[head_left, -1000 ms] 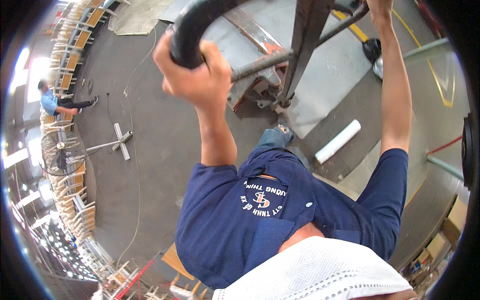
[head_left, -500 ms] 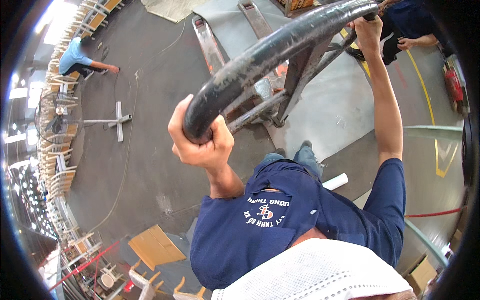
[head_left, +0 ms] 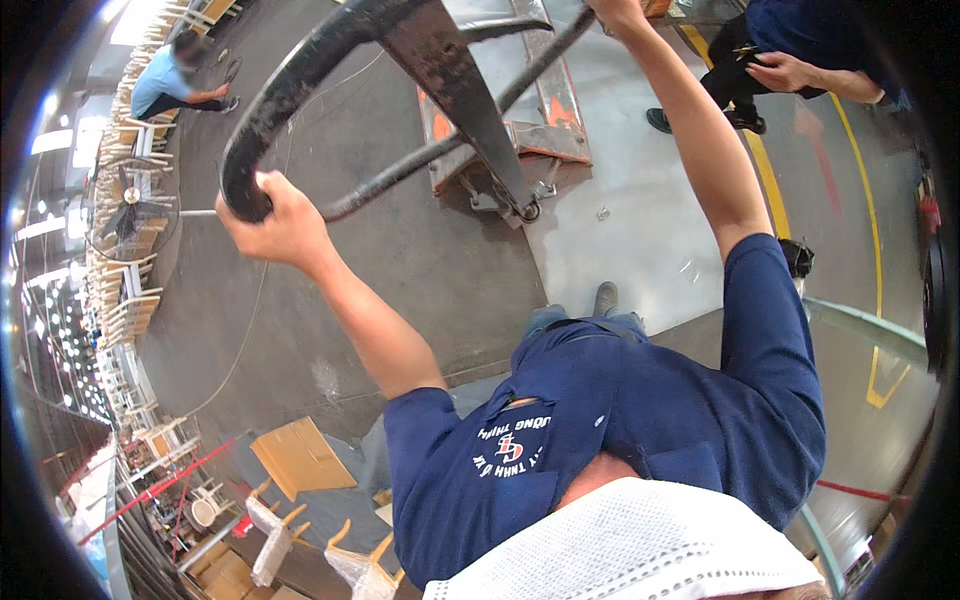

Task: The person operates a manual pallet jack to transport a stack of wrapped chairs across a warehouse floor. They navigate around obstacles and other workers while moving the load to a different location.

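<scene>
A black, scuffed pallet jack handle [head_left: 455, 85] spans the upper middle, its loop tilted away from me. My left hand [head_left: 280, 225] is closed round the loop's left end. At the top edge my right hand [head_left: 618, 12] is closed on the handle's right side, its fingers partly cut off by the frame. Both arms reach forward. Beyond the handle lies the orange and grey pallet jack [head_left: 555, 138], with part of its forks hidden behind the handle.
A co-worker in dark clothes [head_left: 820, 45] stands at the upper right, by a yellow floor line [head_left: 770, 190]. Another person in light blue [head_left: 165, 80] crouches far left beside stacked chair frames [head_left: 135, 310]. A standing fan [head_left: 130, 205] and flat cardboard [head_left: 303, 458] are on the left.
The handle and both my hands have moved forward and left, and my left arm has straightened. The person in light blue has drawn an arm in.
</scene>
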